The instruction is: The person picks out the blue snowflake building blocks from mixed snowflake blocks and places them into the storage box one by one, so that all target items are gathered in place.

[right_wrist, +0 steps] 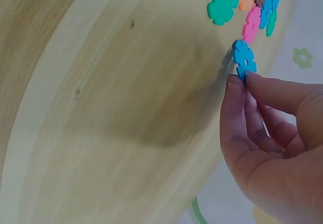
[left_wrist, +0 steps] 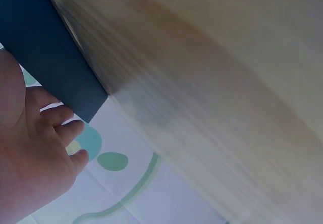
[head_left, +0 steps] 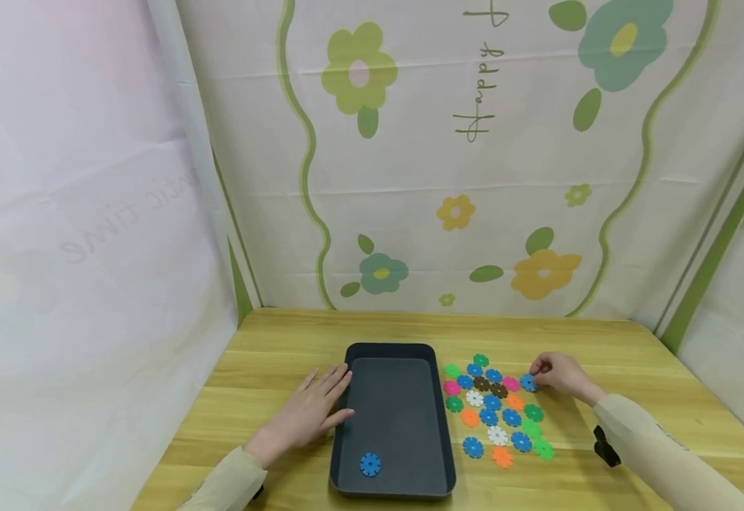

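Note:
Between thumb and fingertips my right hand (head_left: 562, 373) pinches a blue notched plastic disc (right_wrist: 245, 57) by its edge, at the far right of the spread of discs. My left hand (head_left: 311, 408) lies with straight fingers against the left rim of a dark grey rectangular tray (head_left: 392, 490). In the left wrist view that hand's fingers reach to the side of the tray. A single blue disc (head_left: 370, 465) sits inside the tray near its front left corner.
Right of the tray, many flower-shaped discs lie flat on the wooden table (head_left: 269, 369), among them a white disc (head_left: 497, 435), an orange disc (head_left: 502, 456) and a pink disc (head_left: 452, 387). A printed cloth (head_left: 423, 234) hangs behind the table, with more cloth at both sides.

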